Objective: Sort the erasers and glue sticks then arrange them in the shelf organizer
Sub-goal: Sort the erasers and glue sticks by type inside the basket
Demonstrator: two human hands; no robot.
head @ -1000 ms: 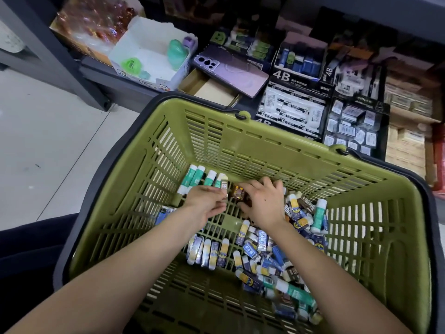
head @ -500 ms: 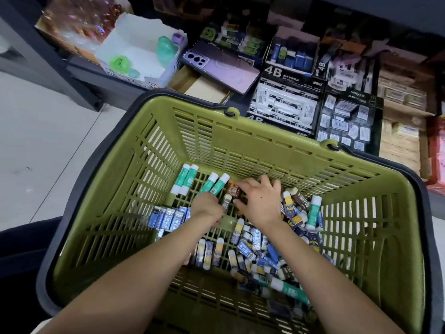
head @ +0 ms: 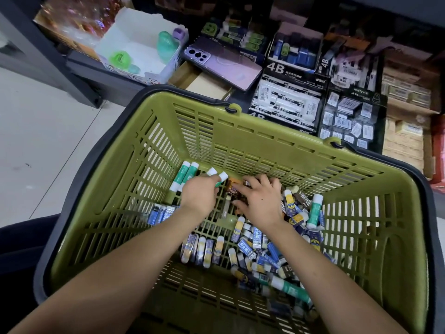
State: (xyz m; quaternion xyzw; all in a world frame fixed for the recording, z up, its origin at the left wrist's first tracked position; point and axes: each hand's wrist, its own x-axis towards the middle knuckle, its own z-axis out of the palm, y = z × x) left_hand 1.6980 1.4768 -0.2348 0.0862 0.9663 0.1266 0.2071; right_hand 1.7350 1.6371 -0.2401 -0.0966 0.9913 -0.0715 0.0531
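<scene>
A green shopping basket [head: 265, 127] holds loose erasers and glue sticks. Two green glue sticks [head: 184, 175] lie at the back left wall. My left hand [head: 199, 195] is curled around another green glue stick [head: 222, 177] beside them. My right hand [head: 262, 200] rests over a cluster of brown-wrapped erasers [head: 234, 188], thumb and fingers closed on them. A row of yellow-and-blue erasers [head: 202, 249] and a row of blue erasers [head: 161, 213] lie sorted. A mixed pile of erasers [head: 262, 255] fills the right side, with glue sticks [head: 315, 210] among it.
Behind the basket the shelf holds a box of 4B erasers [head: 286, 104], a black box of small erasers [head: 349, 119], an open cardboard compartment [head: 204, 84], a purple phone [head: 224, 62] and a white box [head: 134, 54]. Pale floor [head: 36, 141] lies left.
My left hand drew back, then reached to the back again and closed on a glue stick. My right hand stayed on the brown erasers. The view shifted slightly.
</scene>
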